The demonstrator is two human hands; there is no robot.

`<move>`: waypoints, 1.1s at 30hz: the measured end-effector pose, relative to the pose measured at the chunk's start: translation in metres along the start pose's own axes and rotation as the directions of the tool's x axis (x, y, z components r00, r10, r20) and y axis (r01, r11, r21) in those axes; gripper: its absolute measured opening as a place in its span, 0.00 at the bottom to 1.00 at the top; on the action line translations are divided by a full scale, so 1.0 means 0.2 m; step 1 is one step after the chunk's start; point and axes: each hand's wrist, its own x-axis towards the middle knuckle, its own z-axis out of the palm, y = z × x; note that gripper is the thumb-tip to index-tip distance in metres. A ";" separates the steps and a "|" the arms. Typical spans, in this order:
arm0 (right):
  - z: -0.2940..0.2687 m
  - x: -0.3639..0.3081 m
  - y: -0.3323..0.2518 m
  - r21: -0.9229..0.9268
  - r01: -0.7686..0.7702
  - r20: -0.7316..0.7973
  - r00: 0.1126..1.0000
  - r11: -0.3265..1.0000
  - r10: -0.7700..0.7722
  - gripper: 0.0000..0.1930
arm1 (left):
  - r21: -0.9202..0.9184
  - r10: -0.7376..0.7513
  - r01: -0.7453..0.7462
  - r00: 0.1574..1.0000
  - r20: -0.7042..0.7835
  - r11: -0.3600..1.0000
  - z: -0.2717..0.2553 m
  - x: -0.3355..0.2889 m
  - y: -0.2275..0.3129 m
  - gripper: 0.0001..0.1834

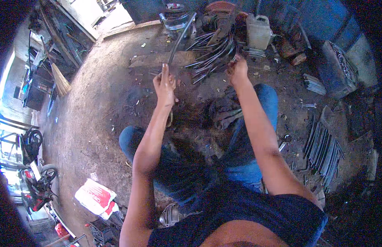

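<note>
My left hand (165,85) is closed round the lower end of a metal rod (182,39), which slants up and to the right, away from me. My right hand (238,71) has its fingers curled in beside a pile of curved metal rods (215,51); whatever it grips is dark and I cannot make it out. The pile lies in front of a dark machine (219,24) with a reddish-brown curved part on top. A dark crumpled cloth (226,115) rests between my knees.
A cloudy plastic jerrycan (258,33) stands right of the machine. Straight rods (322,150) lie in a bundle at my right, near a wrench (308,106). A wooden plank (158,60) lies ahead. At the left are a broom (60,80), a motorcycle (34,181) and a red-and-white bag (95,198).
</note>
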 end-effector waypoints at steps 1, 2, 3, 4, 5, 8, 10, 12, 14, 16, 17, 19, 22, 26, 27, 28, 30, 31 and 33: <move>-0.02 -0.02 0.04 0.065 -0.079 -0.020 0.997 0.995 0.080 0.18 | 0.015 0.102 -0.102 0.995 -0.009 0.995 -0.02 0.01 0.03 0.19; 0.00 -0.05 0.05 0.129 -0.154 -0.035 0.987 0.980 0.160 0.19 | -0.074 -0.010 0.000 0.990 -0.139 0.997 0.01 -0.02 0.11 0.18; -0.04 -0.01 0.10 0.133 -0.145 -0.040 0.988 0.980 0.152 0.19 | -0.076 -0.011 0.001 0.992 -0.129 0.997 0.04 -0.03 0.15 0.18; -0.08 0.06 0.20 0.065 -0.222 -0.020 0.974 0.973 0.224 0.23 | -0.136 0.032 -0.034 0.999 -0.021 0.990 0.04 -0.04 0.19 0.19; -0.04 0.05 0.25 -0.010 -0.309 0.006 0.951 0.951 0.309 0.27 | -0.191 0.084 -0.070 0.994 0.068 0.979 0.02 -0.05 0.22 0.21; 0.06 -0.03 0.34 0.013 -0.615 0.273 0.761 0.788 0.589 0.32 | -0.245 0.059 -0.047 0.997 0.042 0.968 0.00 -0.06 0.25 0.22; 0.13 -0.12 0.34 0.065 -0.659 0.441 0.692 0.749 0.571 0.33 | -0.291 0.029 -0.005 0.997 0.077 0.957 -0.03 -0.05 0.22 0.23; 0.14 -0.13 0.34 0.110 -0.698 0.594 0.617 0.707 0.516 0.34 | -0.270 -0.077 0.095 0.994 0.074 0.958 -0.02 -0.05 0.20 0.25; 0.12 -0.09 0.41 0.046 -0.543 0.517 0.731 0.839 0.445 0.31 | -0.272 -0.109 0.138 0.987 0.119 0.952 -0.06 -0.02 0.16 0.25; 0.07 0.01 0.42 0.144 -0.483 0.540 0.769 0.864 0.341 0.30 | -0.277 -0.138 0.183 0.975 0.173 0.943 -0.09 0.04 0.12 0.26; 0.06 0.04 0.43 0.236 -0.430 0.558 0.794 0.871 0.241 0.29 | -0.351 -0.167 0.208 0.975 0.144 0.913 -0.11 0.09 0.09 0.27; 0.18 -0.11 0.30 0.204 -0.441 0.486 0.820 0.874 0.301 0.26 | -0.425 -0.195 0.209 0.978 0.077 0.881 -0.24 0.16 0.08 0.27; 0.26 -0.21 0.18 0.284 -0.340 0.356 0.906 0.896 0.231 0.20 | -0.663 -0.372 0.394 0.910 0.183 0.637 -0.39 0.25 0.01 0.30; 0.21 -0.16 0.17 0.219 -0.216 0.418 0.902 0.952 0.108 0.19 | -0.521 -0.402 0.527 0.849 0.342 0.671 -0.43 0.31 -0.03 0.29; 0.22 -0.17 0.16 0.209 -0.229 0.431 0.894 0.951 0.121 0.19 | -0.530 -0.398 0.514 0.858 0.325 0.675 -0.46 0.33 -0.04 0.29; 0.22 -0.18 0.14 0.199 -0.204 0.486 0.870 0.959 0.084 0.20 | -0.482 -0.433 0.513 0.858 0.276 0.710 -0.48 0.35 -0.05 0.26; 0.19 -0.20 0.08 0.165 -0.145 0.550 0.834 0.976 0.031 0.23 | -0.239 -0.484 0.494 0.869 0.106 0.836 -0.38 0.31 0.00 0.21; 0.17 -0.19 0.09 0.159 -0.145 0.551 0.834 0.977 0.034 0.23 | -0.245 -0.485 0.495 0.868 0.105 0.834 -0.37 0.31 -0.02 0.21; 0.17 -0.20 0.10 0.127 -0.074 0.600 0.800 0.989 -0.017 0.25 | -0.245 -0.480 0.490 0.871 0.102 0.836 -0.40 0.33 -0.04 0.17</move>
